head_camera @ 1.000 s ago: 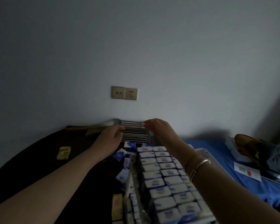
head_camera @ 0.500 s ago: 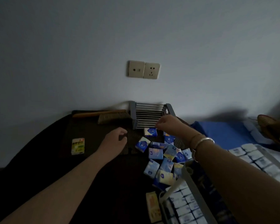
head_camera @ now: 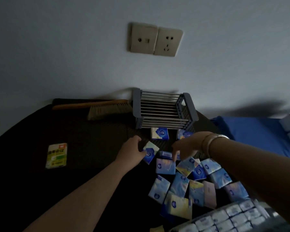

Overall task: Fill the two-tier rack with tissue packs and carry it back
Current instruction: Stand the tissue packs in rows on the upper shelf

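Note:
A small grey rack [head_camera: 164, 113] with metal bars stands empty against the wall on the dark table [head_camera: 90, 144]. In front of it lie several loose blue and yellow tissue packs [head_camera: 181, 185]. My left hand [head_camera: 131, 152] grips one blue tissue pack [head_camera: 150, 152] at the pile's left edge, tilted up off the table. My right hand [head_camera: 186, 146], with bracelets at the wrist, hovers over the pile with fingers spread downward, a fingertip touching a pack [head_camera: 166, 165]. At the bottom right, a larger rack tier [head_camera: 179, 226] holds rows of white packs.
A wooden-handled brush [head_camera: 105, 108] lies left of the small rack by the wall. A yellow-green box [head_camera: 57, 155] sits at the left of the table. Two wall sockets [head_camera: 155, 40] are above. A blue surface [head_camera: 254, 133] lies to the right.
Both hands have come down from the small rack to the loose packs. My left hand has taken hold of a blue pack. The filled rack has shifted to the lower right of view.

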